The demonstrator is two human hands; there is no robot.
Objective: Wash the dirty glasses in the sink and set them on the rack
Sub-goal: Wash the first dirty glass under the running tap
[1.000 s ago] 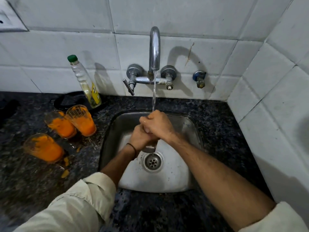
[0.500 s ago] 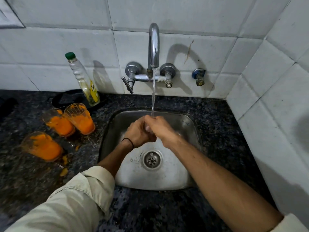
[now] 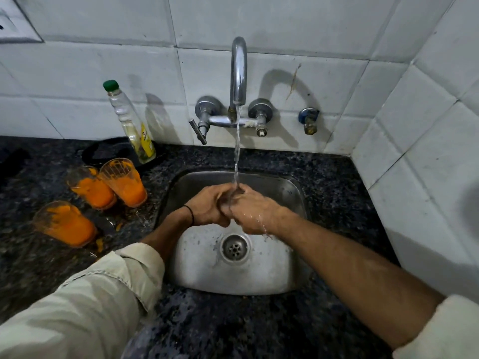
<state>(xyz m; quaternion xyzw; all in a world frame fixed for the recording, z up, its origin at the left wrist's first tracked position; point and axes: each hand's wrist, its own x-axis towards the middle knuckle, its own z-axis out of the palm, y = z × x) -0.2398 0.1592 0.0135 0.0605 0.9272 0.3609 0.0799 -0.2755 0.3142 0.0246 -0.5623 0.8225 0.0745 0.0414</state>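
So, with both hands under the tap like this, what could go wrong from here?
1. The left hand and right hand are wet under the running water; a glass may slip when gripped.
2. The glass nearest the sink stands close against its neighbour; reaching for one could tip the other.
3. Orange spill lies on the counter by the front glass and could smear further.

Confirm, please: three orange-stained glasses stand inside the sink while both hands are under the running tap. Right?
Not quite: the head view shows the three glasses on the counter left of the sink, not inside it. The left hand and right hand are under the running tap.
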